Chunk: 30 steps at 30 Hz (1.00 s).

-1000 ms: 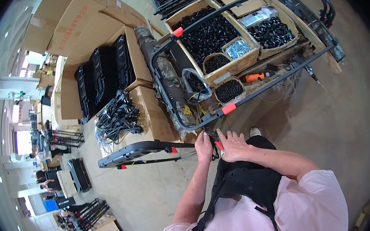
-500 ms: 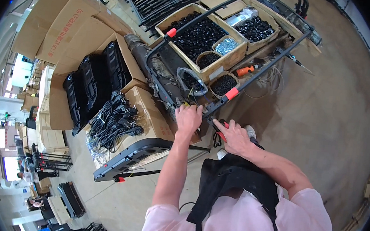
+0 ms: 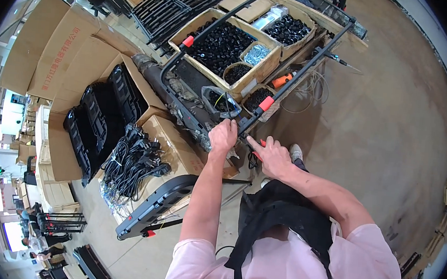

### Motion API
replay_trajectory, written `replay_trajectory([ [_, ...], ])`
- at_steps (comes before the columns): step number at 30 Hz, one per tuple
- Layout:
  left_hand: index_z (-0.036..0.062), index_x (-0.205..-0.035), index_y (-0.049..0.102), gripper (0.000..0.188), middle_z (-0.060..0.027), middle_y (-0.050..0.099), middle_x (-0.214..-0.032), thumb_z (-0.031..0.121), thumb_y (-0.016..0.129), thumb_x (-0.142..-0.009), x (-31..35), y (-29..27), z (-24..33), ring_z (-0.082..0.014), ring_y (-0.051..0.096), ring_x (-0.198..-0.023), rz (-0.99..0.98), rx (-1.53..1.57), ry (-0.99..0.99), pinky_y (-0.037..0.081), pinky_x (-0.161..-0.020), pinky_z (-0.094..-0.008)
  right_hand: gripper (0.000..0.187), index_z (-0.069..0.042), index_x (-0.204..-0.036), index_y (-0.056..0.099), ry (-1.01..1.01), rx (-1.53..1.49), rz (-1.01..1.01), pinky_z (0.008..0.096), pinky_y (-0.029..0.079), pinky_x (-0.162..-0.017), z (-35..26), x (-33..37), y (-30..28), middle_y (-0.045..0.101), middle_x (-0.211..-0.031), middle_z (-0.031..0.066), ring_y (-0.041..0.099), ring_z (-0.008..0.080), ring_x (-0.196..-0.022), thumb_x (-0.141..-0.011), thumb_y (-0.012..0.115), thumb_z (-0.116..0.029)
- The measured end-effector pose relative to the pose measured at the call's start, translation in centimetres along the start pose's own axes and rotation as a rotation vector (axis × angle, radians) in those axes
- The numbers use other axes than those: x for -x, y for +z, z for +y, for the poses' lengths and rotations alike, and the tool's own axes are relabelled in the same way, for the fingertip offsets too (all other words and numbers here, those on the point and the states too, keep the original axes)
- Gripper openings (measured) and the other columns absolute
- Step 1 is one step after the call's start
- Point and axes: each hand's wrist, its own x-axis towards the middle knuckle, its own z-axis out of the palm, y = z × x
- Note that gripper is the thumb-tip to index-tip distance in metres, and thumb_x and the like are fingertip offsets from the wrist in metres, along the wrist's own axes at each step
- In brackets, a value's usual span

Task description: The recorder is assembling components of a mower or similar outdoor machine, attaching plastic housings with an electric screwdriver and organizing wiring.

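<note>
A black tubular metal frame (image 3: 308,67) with red sleeves (image 3: 265,104) reaches across the work area to both my hands. At its near end, my left hand (image 3: 223,137) is closed, with the fingertips pressed together; what they pinch is hidden. Thin dark wires (image 3: 230,107) show just beyond them. My right hand (image 3: 277,160) is curled around a red-and-black tool (image 3: 257,155) whose kind I cannot make out. Its index finger points at the frame's end, close to my left fingers.
Wooden trays (image 3: 228,88) of small black parts and screws stand beyond the frame, beside an orange-handled tool (image 3: 283,80). On the left, an open carton (image 3: 62,140) holds black plastic housings. Bundled black power cords (image 3: 130,163) lie on another box, near a long black panel (image 3: 158,206).
My view has shifted, so the trays and cartons sit further left. Both hands stay at the frame's near end, with the right hand a little closer to the left.
</note>
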Motion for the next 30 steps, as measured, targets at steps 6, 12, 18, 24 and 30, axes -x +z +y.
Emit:
replay_trajectory([
  [6,0.0025,-0.09,0.071,0.045,-0.0273,0.074,-0.092,0.038,0.049,-0.106,-0.5,0.4,0.6,-0.0482,0.072,-0.087,0.031,-0.027,-0.062,0.055,-0.081,-0.058,0.085,-0.022,-0.162,0.041,0.073,0.142,-0.042,0.0435,0.061,-0.073,-2.1,-0.5,0.2,0.057,-0.109,0.0195,0.066,0.0333,-0.087,-0.083,0.072,-0.013],
  [12,0.0019,-0.092,0.072,0.044,-0.0268,0.074,-0.094,0.037,0.049,-0.105,-0.9,0.2,1.5,-0.0472,0.072,-0.089,0.008,-0.047,-0.128,0.055,-0.082,-0.0572,0.089,-0.017,-0.163,0.039,0.106,0.062,-0.016,0.0405,0.061,-0.074,-2.0,-0.7,2.0,0.056,-0.109,0.0202,0.066,0.0332,-0.093,-0.081,0.072,-0.01],
  [18,0.0022,-0.091,0.073,0.045,-0.0262,0.074,-0.094,0.038,0.05,-0.104,-1.1,0.8,0.8,-0.0475,0.071,-0.09,0.029,-0.053,-0.132,0.054,-0.082,-0.0576,0.09,-0.023,-0.164,0.037,0.103,-0.072,-0.039,0.0445,0.061,-0.079,-0.4,-1.1,0.7,0.057,-0.109,0.0216,0.067,0.0374,-0.093,-0.082,0.072,-0.013],
  [24,0.0023,-0.088,0.073,0.045,-0.0252,0.074,-0.094,0.039,0.051,-0.104,-1.2,0.8,1.1,-0.0474,0.071,-0.089,0.063,-0.032,-0.142,0.053,-0.081,-0.0579,0.1,-0.022,-0.166,0.038,0.249,-1.531,-0.548,0.0341,0.051,-0.072,7.0,-2.4,4.7,0.055,-0.08,0.0067,0.057,0.0137,-0.079,-0.07,0.067,-0.008],
  [30,0.002,-0.089,0.073,0.044,-0.0257,0.074,-0.093,0.037,0.051,-0.103,-1.1,1.3,0.5,-0.0468,0.071,-0.09,0.059,-0.039,-0.151,0.053,-0.082,-0.0574,0.083,-0.009,-0.157,0.047,0.13,-0.346,-0.365,0.0465,0.054,-0.075,5.4,-3.2,4.3,0.073,-0.103,0.0244,0.072,0.0363,-0.095,-0.076,0.059,0.001],
])
